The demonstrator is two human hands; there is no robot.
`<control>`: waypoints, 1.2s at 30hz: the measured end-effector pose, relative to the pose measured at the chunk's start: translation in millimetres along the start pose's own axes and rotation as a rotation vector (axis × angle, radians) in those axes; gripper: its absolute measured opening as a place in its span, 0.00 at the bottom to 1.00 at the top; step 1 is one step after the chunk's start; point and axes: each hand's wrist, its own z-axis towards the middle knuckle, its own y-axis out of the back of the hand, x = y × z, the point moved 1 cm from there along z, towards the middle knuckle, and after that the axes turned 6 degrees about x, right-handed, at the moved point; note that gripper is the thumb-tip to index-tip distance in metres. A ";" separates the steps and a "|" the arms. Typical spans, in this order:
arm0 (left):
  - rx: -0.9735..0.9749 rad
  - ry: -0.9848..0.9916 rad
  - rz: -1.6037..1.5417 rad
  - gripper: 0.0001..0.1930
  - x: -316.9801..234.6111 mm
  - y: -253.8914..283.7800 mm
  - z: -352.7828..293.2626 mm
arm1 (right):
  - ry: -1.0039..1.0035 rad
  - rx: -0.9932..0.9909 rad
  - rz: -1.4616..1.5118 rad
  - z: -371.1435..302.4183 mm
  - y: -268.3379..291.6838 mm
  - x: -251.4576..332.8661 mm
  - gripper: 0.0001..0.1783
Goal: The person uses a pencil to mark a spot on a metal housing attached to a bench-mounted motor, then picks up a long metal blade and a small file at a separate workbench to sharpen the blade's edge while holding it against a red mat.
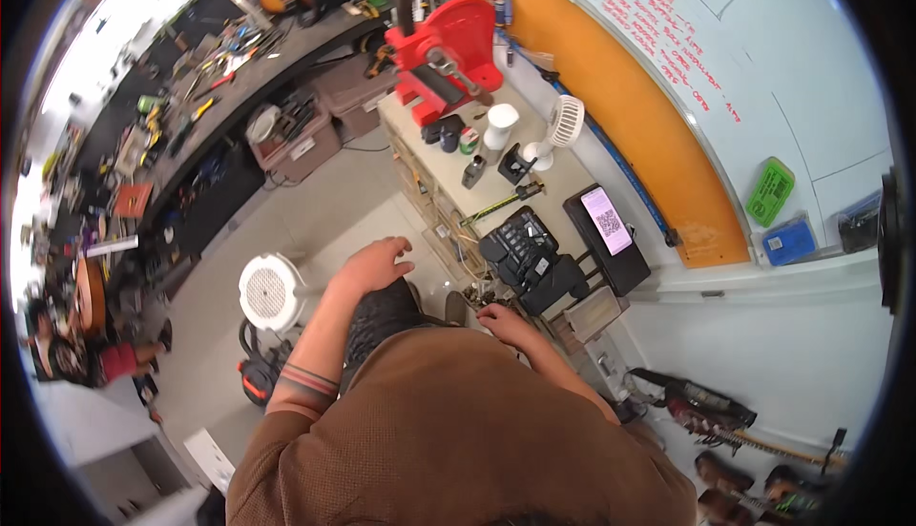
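Observation:
My left hand (pixel 375 266) hangs in the air above the floor, its fingers apart and nothing in them. My right hand (pixel 509 326) is low beside the front of the workbench (pixel 572 181), near a cluster of small parts (pixel 480 294). Its fingers are loosely bent and partly apart, and I see nothing held. On the bench close to that hand lies an open black tool case (pixel 520 245) with fitted compartments. Behind it are a yellow-and-black measuring tool (pixel 503 204) and a black case with a phone (pixel 607 221) on top.
A red arbor press (pixel 447 59), a white fan (pixel 563 125) and small bottles stand farther back on the bench. To the left are a round white stool (pixel 270 292), plastic bins (pixel 301 144) and a long cluttered black workbench (pixel 258 73). Another person (pixel 81 359) is at far left.

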 end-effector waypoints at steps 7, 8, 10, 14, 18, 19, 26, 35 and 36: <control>0.434 -0.051 0.489 0.26 58.2 70.0 101.4 | 0.056 -0.181 0.220 73.4 -13.0 39.1 0.26; 0.472 -0.081 0.504 0.26 63.4 79.6 116.0 | 0.112 -0.229 0.327 89.2 -23.7 40.9 0.27; 0.538 -0.148 0.542 0.26 96.2 105.8 132.1 | 0.091 -0.359 0.569 113.3 -45.5 87.5 0.27; 0.602 -0.356 0.775 0.25 121.0 154.4 174.7 | 0.325 -0.731 1.317 169.2 -50.2 135.5 0.24; 0.648 -0.428 0.920 0.23 125.1 183.3 197.1 | 0.391 -0.884 1.650 209.4 -45.8 152.8 0.16; 0.669 -0.434 0.933 0.23 126.7 186.8 198.8 | 0.414 -0.918 1.713 217.6 -45.4 148.5 0.12; 0.816 -0.552 0.870 0.26 154.1 183.2 197.5 | 0.533 -1.201 1.985 263.4 -42.4 156.5 0.06; 0.891 -0.648 0.907 0.22 169.5 170.4 196.6 | 0.367 -1.354 2.050 261.6 -101.9 168.5 0.13; 0.896 -0.647 0.900 0.21 170.3 169.7 197.0 | 0.363 -1.362 2.059 260.0 -111.7 174.0 0.13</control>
